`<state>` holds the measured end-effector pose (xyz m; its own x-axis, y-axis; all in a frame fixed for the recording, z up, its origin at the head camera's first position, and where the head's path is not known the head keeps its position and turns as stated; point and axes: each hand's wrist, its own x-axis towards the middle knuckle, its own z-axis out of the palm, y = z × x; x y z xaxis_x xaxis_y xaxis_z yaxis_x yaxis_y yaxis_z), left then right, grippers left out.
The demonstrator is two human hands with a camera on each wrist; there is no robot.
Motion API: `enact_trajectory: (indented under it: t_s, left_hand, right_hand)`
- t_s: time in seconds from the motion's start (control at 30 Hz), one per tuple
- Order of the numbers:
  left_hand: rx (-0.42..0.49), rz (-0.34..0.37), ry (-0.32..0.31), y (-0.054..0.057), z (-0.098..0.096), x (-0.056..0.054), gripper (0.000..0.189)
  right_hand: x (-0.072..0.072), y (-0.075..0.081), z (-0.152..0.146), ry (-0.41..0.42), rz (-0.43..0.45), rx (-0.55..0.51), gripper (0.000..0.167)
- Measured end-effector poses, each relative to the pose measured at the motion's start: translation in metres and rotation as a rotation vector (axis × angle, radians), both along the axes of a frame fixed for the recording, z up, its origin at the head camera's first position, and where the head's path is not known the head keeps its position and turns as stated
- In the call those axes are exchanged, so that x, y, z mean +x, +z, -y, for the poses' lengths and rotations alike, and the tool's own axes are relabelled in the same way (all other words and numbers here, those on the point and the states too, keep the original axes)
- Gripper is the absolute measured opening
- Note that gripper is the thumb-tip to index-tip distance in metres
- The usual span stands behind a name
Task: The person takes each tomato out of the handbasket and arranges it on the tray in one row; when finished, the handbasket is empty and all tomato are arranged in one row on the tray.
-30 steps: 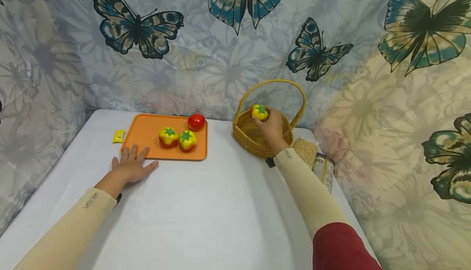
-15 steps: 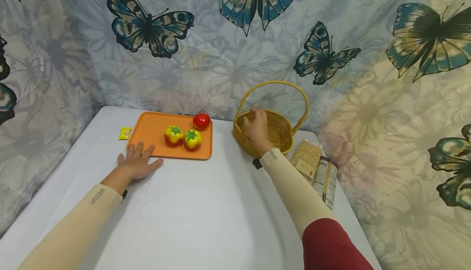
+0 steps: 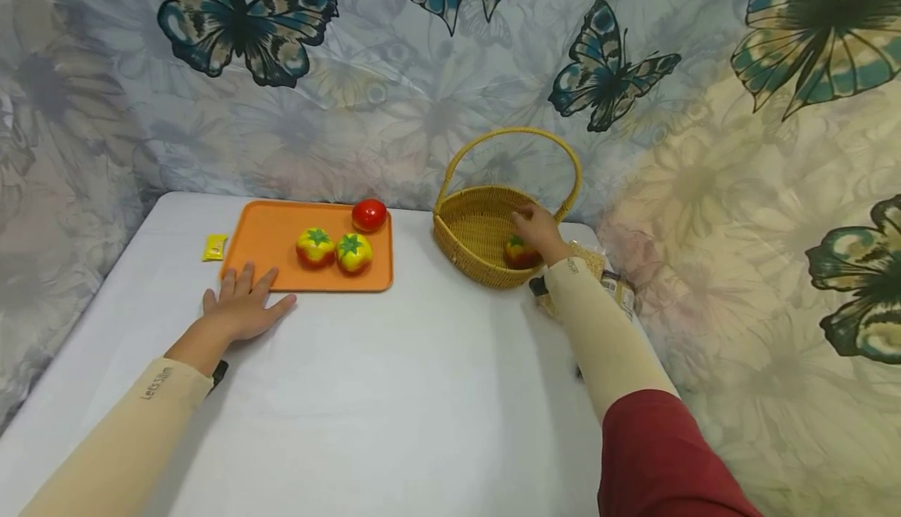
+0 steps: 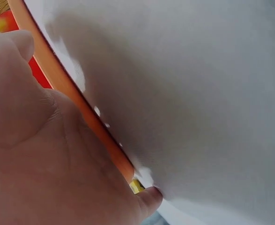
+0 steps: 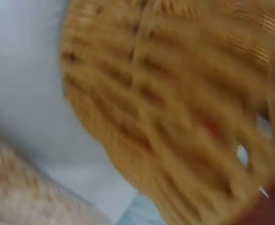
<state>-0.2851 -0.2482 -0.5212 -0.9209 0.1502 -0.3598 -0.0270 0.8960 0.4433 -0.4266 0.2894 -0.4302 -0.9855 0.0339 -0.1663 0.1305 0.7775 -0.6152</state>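
Note:
My left hand (image 3: 239, 312) lies palm down with fingers spread, its fingertips on the near edge of an orange tray (image 3: 271, 227). In the left wrist view the hand (image 4: 57, 154) covers part of the tray rim (image 4: 97, 129). On the tray sit two yellow-and-red fruits with green leafy tops (image 3: 315, 248) and a red tomato (image 3: 369, 215). My right hand (image 3: 538, 231) is over the right side of a wicker basket (image 3: 468, 224), fingers loosely bent. A similar fruit (image 3: 521, 253) lies in the basket below the thumb, partly hidden. The right wrist view is blurred across the basket weave (image 5: 128, 93).
A small yellow packet (image 3: 214, 247) lies left of the tray. Right of the basket are a clear bag of grains (image 3: 590, 259), partly behind the right forearm, and a can (image 3: 619, 292). The basket's tall handle (image 3: 512, 131) arches over its opening. A butterfly-printed cloth hangs behind.
My right hand has gone from holding the fruit above the basket, down into it, then right. The fruit now lies in the basket. My left hand stays by the tray; the head view has shifted.

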Motion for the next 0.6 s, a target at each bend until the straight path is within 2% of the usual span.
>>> enact_trajectory:
  t_s: [0.1,0.2,0.3,0.43,0.6]
  left_hand:
    - [-0.002,-0.008,0.005,0.007,0.002,0.002,0.103]
    - [0.000,-0.008,0.008,0.011,0.001,0.003,0.102]
    - [0.001,-0.001,0.010,0.010,0.002,0.003,0.103]
    - [0.004,0.004,0.014,0.006,0.001,0.003,0.105]
    - [0.003,0.003,0.015,0.005,-0.002,0.005,0.103]
  right_hand:
    - [-0.002,0.010,0.000,0.023,0.058,0.013,0.068]
    - [0.000,0.020,0.004,0.100,0.105,0.135,0.070]
    - [0.006,0.026,0.010,0.210,0.167,0.299,0.077]
    - [0.016,0.022,0.013,0.302,0.224,0.444,0.081]
    - [0.025,0.009,0.008,0.304,0.162,0.492,0.078]
